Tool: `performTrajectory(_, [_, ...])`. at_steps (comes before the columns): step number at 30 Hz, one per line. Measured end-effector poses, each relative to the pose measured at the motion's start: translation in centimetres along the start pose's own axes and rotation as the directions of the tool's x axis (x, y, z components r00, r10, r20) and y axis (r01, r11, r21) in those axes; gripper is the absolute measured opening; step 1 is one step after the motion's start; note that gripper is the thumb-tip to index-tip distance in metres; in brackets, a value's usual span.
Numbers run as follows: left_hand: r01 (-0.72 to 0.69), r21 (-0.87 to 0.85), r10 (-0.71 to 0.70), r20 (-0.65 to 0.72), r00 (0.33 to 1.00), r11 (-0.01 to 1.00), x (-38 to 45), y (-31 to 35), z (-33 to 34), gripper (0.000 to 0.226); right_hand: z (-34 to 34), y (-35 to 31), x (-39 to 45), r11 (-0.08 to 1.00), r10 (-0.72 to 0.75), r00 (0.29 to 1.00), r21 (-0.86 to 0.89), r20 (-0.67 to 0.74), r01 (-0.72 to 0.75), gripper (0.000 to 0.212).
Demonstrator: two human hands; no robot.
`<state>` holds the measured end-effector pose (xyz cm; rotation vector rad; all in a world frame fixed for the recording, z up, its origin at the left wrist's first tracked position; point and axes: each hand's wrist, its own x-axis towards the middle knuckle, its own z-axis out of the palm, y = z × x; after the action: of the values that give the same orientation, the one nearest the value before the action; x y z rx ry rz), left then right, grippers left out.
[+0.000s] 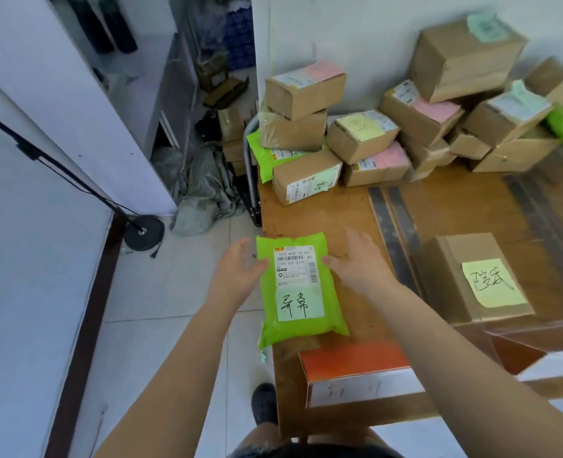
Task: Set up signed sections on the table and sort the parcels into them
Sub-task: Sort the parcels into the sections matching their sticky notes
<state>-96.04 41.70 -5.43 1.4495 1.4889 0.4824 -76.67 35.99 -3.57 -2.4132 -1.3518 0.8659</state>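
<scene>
On the far left, off the table, a black stand (143, 231) rests on the tiled floor beside crumpled grey sacking (204, 190); neither seems part of the sorting.

The person's left hand (237, 272) reaches over the table's left edge, fingers relaxed and fairly straight, the thumb and fingertips just touching the left side of a green mailer (298, 289). It is not clasping the bag, only steadying it. The mailer lies flat on the wooden table (353, 206) at its near left corner, slightly overhanging the edge, label side up so that the handwritten note on its lower half can be read. That placement suggests it belongs to a section at this end.

The right hand (359, 259) mirrors the left, fingers open and extended, its fingertips against the mailer's right edge. With both hands loose on either side, the person is probably squaring the mailer in place or letting it go, though which cannot be told.

Right of the hands, dark tape strips (394, 233) run across the tabletop, apparently marking a boundary between sections. Beyond them sits a cardboard box (472, 279) carrying a yellow handwritten note (493, 282), facing up, likely for the same reason.

At the back, against the wall, a heap of unsorted parcels (405, 127) waits, mostly brown boxes with coloured notes and 2 or more green bags among them.
</scene>
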Motion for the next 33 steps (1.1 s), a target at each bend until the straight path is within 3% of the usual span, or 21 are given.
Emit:
performTrajectory(4, [-0.187, 0.135, 0.200, -0.086, 0.976, 0.973, 1.6, 5.7, -2.3, 0.055, -5.4, -2.2, 1.5, 0.985, -0.163, 0.982, -0.070, -0.092, 0.157, 0.070])
performTrajectory(8, [-0.274, 0.258, 0.317, -0.141, 0.938, 0.926, 2.8, 11.0, -3.8, 0.057, -10.1, -4.3, 3.7, 0.961, -0.277, 0.947, -0.069, -0.162, 0.269, 0.068])
performTrajectory(16, [-0.303, 0.348, 0.369, -0.141, 0.919, 0.887, 8.3, 17.2, -4.4, 0.060, -15.3, -7.1, 9.7, 0.939, -0.340, 0.922, -0.021, -0.185, 0.342, 0.062])
performTrajectory(26, [-0.271, 0.152, 0.282, -0.057, 0.958, 0.951, 21.6, 18.6, -2.8, 0.058, -15.6, -7.9, 22.9, 0.957, -0.107, 0.964, 0.236, -0.245, 0.166, 0.069])
performTrajectory(30, [-0.216, 0.019, 0.216, -0.065, 0.974, 0.976, 25.6, 18.2, -1.7, 0.056, -14.9, -8.4, 27.1, 0.850, 0.051, 0.975, 0.521, -0.218, 0.072, 0.066])
performTrajectory(33, [-0.189, -0.100, 0.183, -0.060, 0.981, 0.977, 27.3, 18.0, -0.9, 0.041, -14.3, -8.8, 29.1, 0.766, 0.119, 0.982, 0.643, -0.150, 0.005, 0.064])
